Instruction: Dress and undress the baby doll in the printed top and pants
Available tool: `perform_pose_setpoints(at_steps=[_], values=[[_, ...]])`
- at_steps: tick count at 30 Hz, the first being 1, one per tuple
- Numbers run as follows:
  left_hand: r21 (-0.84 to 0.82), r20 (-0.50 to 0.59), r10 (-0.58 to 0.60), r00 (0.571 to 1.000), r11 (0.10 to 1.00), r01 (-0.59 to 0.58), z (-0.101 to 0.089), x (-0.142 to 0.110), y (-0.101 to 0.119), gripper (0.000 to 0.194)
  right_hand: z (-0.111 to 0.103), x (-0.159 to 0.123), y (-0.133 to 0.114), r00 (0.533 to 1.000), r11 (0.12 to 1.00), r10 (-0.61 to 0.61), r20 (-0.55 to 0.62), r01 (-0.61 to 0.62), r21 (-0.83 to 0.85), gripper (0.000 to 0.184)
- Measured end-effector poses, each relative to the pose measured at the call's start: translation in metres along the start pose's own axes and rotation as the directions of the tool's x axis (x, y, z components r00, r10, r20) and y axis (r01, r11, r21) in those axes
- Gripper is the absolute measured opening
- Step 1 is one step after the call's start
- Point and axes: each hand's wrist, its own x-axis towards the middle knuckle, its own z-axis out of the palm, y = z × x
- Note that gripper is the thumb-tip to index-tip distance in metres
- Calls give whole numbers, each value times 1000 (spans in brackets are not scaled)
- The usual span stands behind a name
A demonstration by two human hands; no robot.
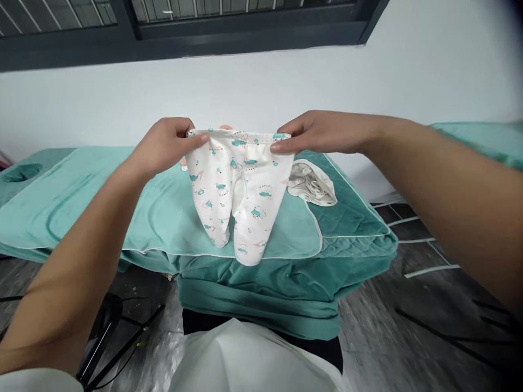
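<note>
Against white wall (122, 103), below dark window frame (245, 37): bed (261, 275) with green bedding. Held up in front of and over bed: small white pants (255, 201) with teal-and-pink print, waistband uppermost and spread wide, both legs hanging down (contact of leg ends with bed: cannot tell). At left end of waistband: left hand (169, 139), pinched closed on fabric, thumb in front. At right end: right hand (314, 130), likewise pinched on fabric, thumb in front. Just right of pants: crumpled pale cloth (311, 182), lying on bed. Behind pants: light green sheet (159, 218) with white edging, spread over darker quilted cover (351, 218).
</note>
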Motion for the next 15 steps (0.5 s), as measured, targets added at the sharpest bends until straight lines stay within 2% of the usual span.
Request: perform_pose_setpoints(at_steps=[3, 5, 7, 8, 10, 12, 14, 15], values=[[-222, -61, 79, 995, 971, -91, 22, -2, 4, 30, 25, 15, 3, 989, 979, -139, 50, 130, 158, 37], [-426, -59, 161, 985, 888, -171, 38, -3, 2, 32, 45, 27, -3, 964, 932, -264, 38, 245, 266, 42], [-525, -66, 178, 982, 830, -185, 54, -4, -5, 52, 63, 43, -11, 935, 876, -354, -5, 334, 349, 44], [-520, -61, 149, 987, 839, -159, 62, -5, -12, 60, 69, 53, -14, 925, 850, -378, -38, 363, 382, 43], [-454, -36, 43, 998, 889, -55, 79, -6, -32, 64, 79, 76, -14, 914, 812, -388, -122, 401, 425, 38], [-428, 6, -64, 998, 902, 60, 95, -6, -62, 56, 86, 104, -6, 904, 793, -381, -191, 426, 435, 29], [-460, -40, -166, 985, 878, 130, 110, -5, -98, 46, 96, 132, 9, 904, 802, -379, -197, 427, 418, 20], [-465, -55, -205, 977, 871, 156, 117, -3, -116, 43, 102, 147, 19, 910, 817, -378, -171, 415, 401, 23]])
